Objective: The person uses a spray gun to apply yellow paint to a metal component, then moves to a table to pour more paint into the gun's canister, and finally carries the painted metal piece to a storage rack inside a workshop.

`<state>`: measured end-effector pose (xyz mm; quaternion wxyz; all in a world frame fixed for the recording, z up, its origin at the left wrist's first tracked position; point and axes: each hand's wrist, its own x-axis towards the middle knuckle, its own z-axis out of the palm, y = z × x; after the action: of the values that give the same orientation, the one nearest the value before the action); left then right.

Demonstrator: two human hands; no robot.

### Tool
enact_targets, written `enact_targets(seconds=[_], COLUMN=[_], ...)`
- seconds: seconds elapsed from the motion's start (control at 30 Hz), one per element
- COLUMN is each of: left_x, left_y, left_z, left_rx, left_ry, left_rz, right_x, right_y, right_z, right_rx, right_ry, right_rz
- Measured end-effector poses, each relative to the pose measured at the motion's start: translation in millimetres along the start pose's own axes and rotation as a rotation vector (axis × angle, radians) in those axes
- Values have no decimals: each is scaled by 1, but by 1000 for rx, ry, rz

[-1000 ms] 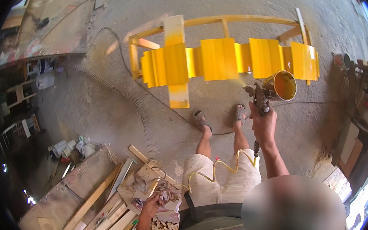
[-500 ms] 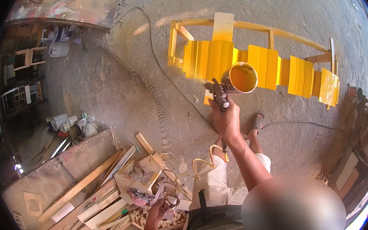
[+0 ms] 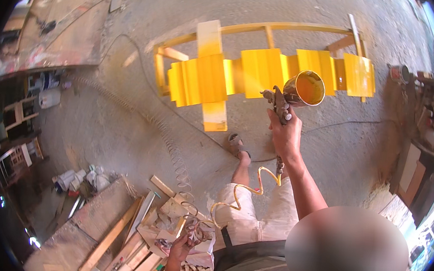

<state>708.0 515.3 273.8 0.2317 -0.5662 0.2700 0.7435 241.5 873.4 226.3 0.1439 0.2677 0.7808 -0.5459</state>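
Note:
My right hand (image 3: 287, 135) is closed round the grip of a spray gun (image 3: 280, 106), held out in front of me. On the gun sits an open paint cup (image 3: 309, 89) with yellow paint inside. A yellow air hose (image 3: 242, 190) hangs in loops from the gun's lower end. Down at the left, my left hand (image 3: 181, 247) grips coils of the air hose (image 3: 196, 230). Beyond the gun, several yellow-painted wooden pieces (image 3: 260, 73) rest in a row along a wooden frame (image 3: 231, 27). One long board (image 3: 213, 115) among them is only partly yellow.
A coiled air line (image 3: 167, 144) and a thin dark cable (image 3: 197, 130) run over the concrete floor. Offcuts and planks (image 3: 115, 235) pile up at my left. A workbench (image 3: 56, 23) stands far left. Shelves with a paint can (image 3: 399, 74) line the right side.
My view has shifted toward the right, and a foot has stepped forward on the left. The spray gun has moved right along the row of yellow pieces. My left hand keeps the hose.

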Motion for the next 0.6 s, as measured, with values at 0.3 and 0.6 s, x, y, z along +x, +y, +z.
enact_targets(seconds=[0.3, 0.6], left_x=[25, 42], left_y=[13, 14], left_z=[83, 150], left_rx=[215, 377], left_ry=[60, 4], left_rz=[-83, -132], right_x=[49, 99], right_y=[47, 93], right_z=[-154, -294], right_rx=[22, 44], right_ry=[232, 481], right_rz=[63, 10])
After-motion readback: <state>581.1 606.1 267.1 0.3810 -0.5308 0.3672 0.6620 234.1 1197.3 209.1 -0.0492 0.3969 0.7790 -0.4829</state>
